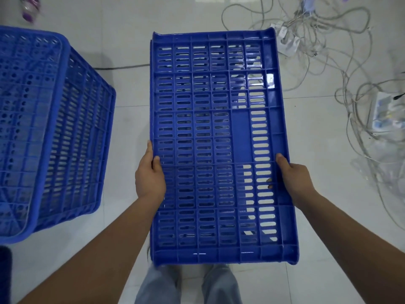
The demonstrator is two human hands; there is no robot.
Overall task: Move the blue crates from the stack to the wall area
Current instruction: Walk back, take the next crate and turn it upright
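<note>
At about nine o'clock a stack of blue crates [50,128] stands upside down on the white tiled floor [122,119], its slotted walls flaring toward the floor; how many crates it holds cannot be told. A dark cable [122,67] runs across the tiles between the stack and the middle of the view.

The left hand [150,174] is clamped on the left long edge of a blue crate [219,145], thumb on the slotted face and fingers wrapped out of sight behind the edge. This crate is held in the air at the centre, well apart from the stack, its slotted face turned up toward the camera and its long axis running from six to twelve o'clock. Most of the crate extends beyond the two hands toward twelve; a shorter part reaches back toward the person's legs in light trousers [188,284] at six.

The right hand [294,181] grips the opposite long edge at nearly the same level, thumb on top, two fingertips showing through the slots.

From one to four o'clock a tangle of grey cables [328,40] lies on the floor.
</note>
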